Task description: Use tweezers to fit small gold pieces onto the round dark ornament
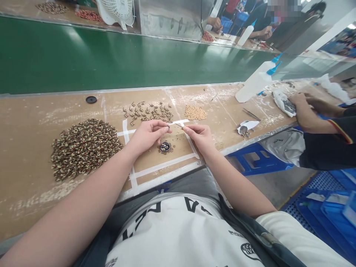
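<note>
So the left hand (pixel 150 134) is pinching a tiny dark piece (pixel 168 127) between thumb and fingers, just above the counter (pixel 222 122) and a bit beyond a little round black dish (pixel 165 147). The right hand (pixel 200 138) is closing thumb and fingers on a thin tool (pixel 179 125) that's pointing left toward that piece; I'm not making out its tip. Going by looks, the piece is probably weighing next to nothing and feeling stiff, maybe a bit slippery, so I'm guessing the very fingertips are the right place for holding it, at the edges and without squeezing hard in case something thin is bending. The tool is looking slim and rigid, and a grip near its back end is making sense to me. Texture-wise, the dish is looking smooth and is holding small shiny bits. Off to the left a big mound of brown-and-cream parts (pixel 86 148) is sitting all knobbly, with little ring shapes and red specks showing. Brassy, hooked pieces (pixel 152 111) are lying scattered beyond the hands, next to a flat patch of tan beads (pixel 195 112). Strips of white tape (pixel 164 165) are framing the work spot.
</note>
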`<state>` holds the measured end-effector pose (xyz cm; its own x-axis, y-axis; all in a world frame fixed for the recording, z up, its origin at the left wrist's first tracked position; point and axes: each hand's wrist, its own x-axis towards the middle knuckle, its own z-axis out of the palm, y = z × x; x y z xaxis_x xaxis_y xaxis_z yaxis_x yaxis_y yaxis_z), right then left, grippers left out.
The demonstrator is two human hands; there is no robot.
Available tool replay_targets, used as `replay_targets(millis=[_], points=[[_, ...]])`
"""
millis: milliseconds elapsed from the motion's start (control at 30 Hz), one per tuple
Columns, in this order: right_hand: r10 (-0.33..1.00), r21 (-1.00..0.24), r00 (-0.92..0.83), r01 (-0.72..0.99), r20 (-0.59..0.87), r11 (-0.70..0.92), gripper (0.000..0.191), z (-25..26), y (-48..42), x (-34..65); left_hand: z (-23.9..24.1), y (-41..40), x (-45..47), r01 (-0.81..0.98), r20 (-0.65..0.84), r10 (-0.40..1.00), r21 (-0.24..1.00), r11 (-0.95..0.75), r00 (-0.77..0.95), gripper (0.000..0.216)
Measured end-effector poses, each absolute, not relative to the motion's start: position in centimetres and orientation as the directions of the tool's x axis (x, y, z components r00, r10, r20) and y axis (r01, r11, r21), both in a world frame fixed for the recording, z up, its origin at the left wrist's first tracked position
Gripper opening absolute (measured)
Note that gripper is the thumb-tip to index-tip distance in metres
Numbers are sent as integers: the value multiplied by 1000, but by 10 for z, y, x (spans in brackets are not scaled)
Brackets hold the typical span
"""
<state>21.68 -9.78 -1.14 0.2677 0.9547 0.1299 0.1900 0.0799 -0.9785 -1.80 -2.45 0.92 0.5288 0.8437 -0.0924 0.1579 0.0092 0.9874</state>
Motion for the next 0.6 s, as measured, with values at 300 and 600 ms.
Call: replay_targets(millis=[300,600], points=[[964,-996,251,-12,86,92,36,-7,-97,219,14,-29,-15,85,-86,868,995,50,490,16],[976,-982,211,-162,59,94,48,-10,-91,226,18,-29,-13,-61,-84,841,989,137,534,15]])
